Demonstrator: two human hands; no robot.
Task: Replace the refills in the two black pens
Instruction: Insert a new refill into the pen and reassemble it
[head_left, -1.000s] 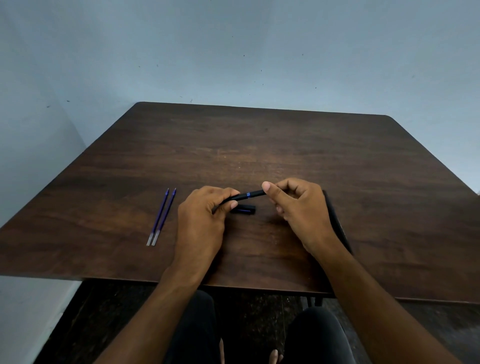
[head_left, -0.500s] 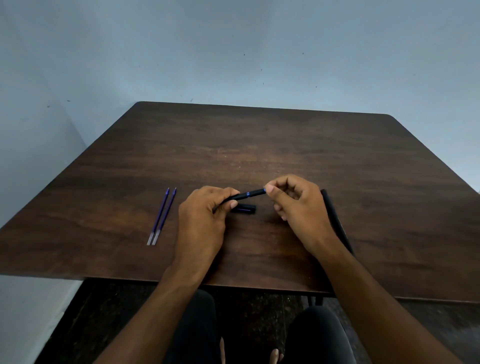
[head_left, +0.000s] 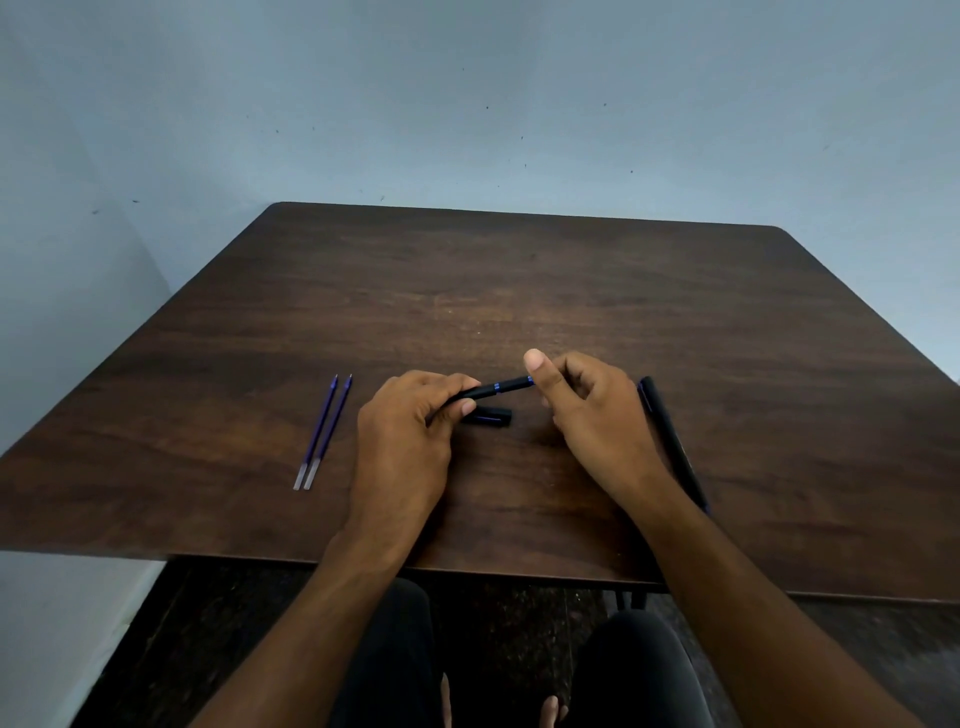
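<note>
A black pen (head_left: 501, 387) with blue rings is held level above the brown table (head_left: 519, 291) between both hands. My left hand (head_left: 410, 441) grips its left end with curled fingers. My right hand (head_left: 592, 415) pinches its right end, thumb raised. A black pen cap (head_left: 491, 417) lies on the table just under the pen. The second black pen (head_left: 672, 441) lies beside my right wrist, partly hidden by it. Two blue refills (head_left: 323, 431) lie side by side to the left of my left hand.
The table's near edge (head_left: 467, 566) runs just above my knees. A pale wall stands behind the table and along its left side.
My right hand has turned a little on the pen's end and its thumb has risen. The pen, cap, refills and left hand stay where they were.
</note>
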